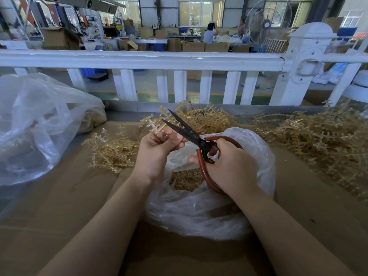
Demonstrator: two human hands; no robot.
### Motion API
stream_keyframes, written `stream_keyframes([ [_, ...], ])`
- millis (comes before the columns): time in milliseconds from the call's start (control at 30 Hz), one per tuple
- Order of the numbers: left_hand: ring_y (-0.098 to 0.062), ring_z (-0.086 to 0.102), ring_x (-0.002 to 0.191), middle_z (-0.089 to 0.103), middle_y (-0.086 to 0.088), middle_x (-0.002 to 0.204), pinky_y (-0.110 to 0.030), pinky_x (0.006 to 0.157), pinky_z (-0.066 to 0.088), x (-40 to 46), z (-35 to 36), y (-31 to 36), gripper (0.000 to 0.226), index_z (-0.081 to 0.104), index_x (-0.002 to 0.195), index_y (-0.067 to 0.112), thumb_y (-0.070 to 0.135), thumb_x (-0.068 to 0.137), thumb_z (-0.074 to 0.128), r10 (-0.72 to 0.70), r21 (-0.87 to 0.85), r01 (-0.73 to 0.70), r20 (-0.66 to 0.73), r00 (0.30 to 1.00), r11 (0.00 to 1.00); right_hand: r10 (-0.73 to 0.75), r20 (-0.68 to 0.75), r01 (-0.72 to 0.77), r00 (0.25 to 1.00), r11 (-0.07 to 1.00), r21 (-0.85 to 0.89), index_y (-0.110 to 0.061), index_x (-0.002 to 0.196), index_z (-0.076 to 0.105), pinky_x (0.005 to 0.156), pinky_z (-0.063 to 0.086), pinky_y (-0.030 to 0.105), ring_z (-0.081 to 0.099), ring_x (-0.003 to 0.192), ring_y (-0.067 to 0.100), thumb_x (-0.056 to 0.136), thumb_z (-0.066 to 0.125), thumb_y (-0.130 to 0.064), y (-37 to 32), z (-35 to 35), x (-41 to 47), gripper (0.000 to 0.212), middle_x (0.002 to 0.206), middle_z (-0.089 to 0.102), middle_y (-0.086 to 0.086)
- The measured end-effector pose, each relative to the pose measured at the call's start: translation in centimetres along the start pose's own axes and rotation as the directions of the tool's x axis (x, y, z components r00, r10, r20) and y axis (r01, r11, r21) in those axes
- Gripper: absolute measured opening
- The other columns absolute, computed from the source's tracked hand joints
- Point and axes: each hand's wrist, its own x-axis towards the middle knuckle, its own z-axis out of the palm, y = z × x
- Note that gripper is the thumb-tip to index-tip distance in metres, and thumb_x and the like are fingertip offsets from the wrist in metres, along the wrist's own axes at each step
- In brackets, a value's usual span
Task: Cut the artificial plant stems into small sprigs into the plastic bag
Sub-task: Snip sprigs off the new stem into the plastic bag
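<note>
While the left hand [159, 145] pinches a tan plant stem [153, 126] above the clear plastic bag [199, 206], the right hand [231, 166] grips open scissors [187, 130], blades beside the stem. Cut sprigs [186, 179] lie inside the bag on the table [69, 206], with loose stem piles [318, 140] behind.

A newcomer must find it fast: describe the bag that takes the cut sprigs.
Start at the white railing across the bench; the plastic bag sits below it, under both hands. Unlike the larger clear bag at far left, its open mouth shows small tan sprigs inside.
</note>
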Motion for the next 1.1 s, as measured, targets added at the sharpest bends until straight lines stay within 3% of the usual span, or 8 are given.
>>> stream_keyframes([
  [300, -0.014, 0.059, 0.066, 0.064, 0.001, 0.066, -0.037, 0.085, 0.048, 0.2, -0.1, -0.3, 0.024, 0.071, 0.065, 0.024, 0.006, 0.08, 0.066, -0.004, -0.031, 0.004, 0.009, 1.0, 1.0, -0.022, -0.011, 0.022, 1.0, 1.0, 0.023, -0.029, 0.073, 0.05, 0.049, 0.023, 0.01, 0.036, 0.049, -0.008, 0.072, 0.046, -0.088, 0.1, -0.1, 0.0, 0.059, 0.059, 0.037, -0.025],
  [433, -0.017, 0.056, 0.067, 0.063, 0.0, 0.066, -0.039, 0.087, 0.047, 0.3, -0.2, -0.4, 0.025, 0.071, 0.066, 0.023, 0.005, 0.082, 0.065, 0.002, -0.029, -0.001, 0.015, 1.0, 1.0, -0.029, -0.003, 0.029, 1.0, 0.999, 0.04, -0.023, 0.076, 0.06, 0.052, 0.028, 0.009, 0.042, 0.051, -0.002, 0.073, 0.046, -0.086, 0.2, 0.0, 0.0, 0.065, 0.065, 0.051, -0.02],
  [600, -0.026, 0.056, 0.073, 0.06, -0.011, 0.07, -0.043, 0.089, 0.049, 0.3, -0.3, -0.7, 0.01, 0.058, 0.078, 0.0, 0.005, 0.081, 0.067, 0.029, 0.054, -0.027, -0.03, 0.999, 0.998, -0.027, 0.024, 0.026, 0.999, 0.999, 0.03, -0.024, 0.085, 0.064, 0.056, 0.038, 0.016, 0.05, 0.064, -0.001, 0.071, 0.04, -0.09, 0.2, 0.0, 0.1, 0.072, 0.077, 0.062, -0.018],
  [767, -0.02, 0.063, 0.071, 0.065, -0.013, 0.072, -0.03, 0.08, 0.054, 0.4, -0.3, -1.1, 0.008, 0.061, 0.085, -0.01, -0.005, 0.084, 0.067, 0.073, 0.158, -0.065, -0.046, 0.996, 0.985, -0.016, 0.007, 0.016, 1.0, 1.0, -0.007, -0.029, 0.077, 0.049, 0.05, 0.036, 0.017, 0.045, 0.057, 0.0, 0.07, 0.045, -0.09, 0.3, 0.0, 0.1, 0.061, 0.067, 0.046, -0.021],
  [867, -0.023, 0.062, 0.072, 0.067, -0.012, 0.073, -0.031, 0.079, 0.054, 0.5, -0.5, -1.2, 0.009, 0.062, 0.086, -0.012, -0.006, 0.084, 0.067, 0.071, 0.16, -0.061, -0.058, 0.996, 0.985, -0.02, 0.003, 0.02, 1.0, 1.0, -0.012, -0.029, 0.078, 0.051, 0.05, 0.041, 0.02, 0.047, 0.058, 0.0, 0.07, 0.043, -0.092, 0.3, 0.1, 0.1, 0.064, 0.069, 0.05, -0.021],
  [1100, -0.022, 0.063, 0.069, 0.069, -0.011, 0.073, -0.035, 0.078, 0.056, 0.3, -0.3, -1.0, 0.006, 0.067, 0.078, -0.004, -0.005, 0.083, 0.069, 0.082, 0.177, -0.069, -0.066, 0.994, 0.982, -0.018, -0.007, 0.018, 1.0, 1.0, -0.001, -0.032, 0.076, 0.05, 0.05, 0.025, 0.011, 0.038, 0.053, -0.007, 0.07, 0.033, -0.095, 0.3, -0.1, 0.0, 0.066, 0.067, 0.044, -0.023],
])
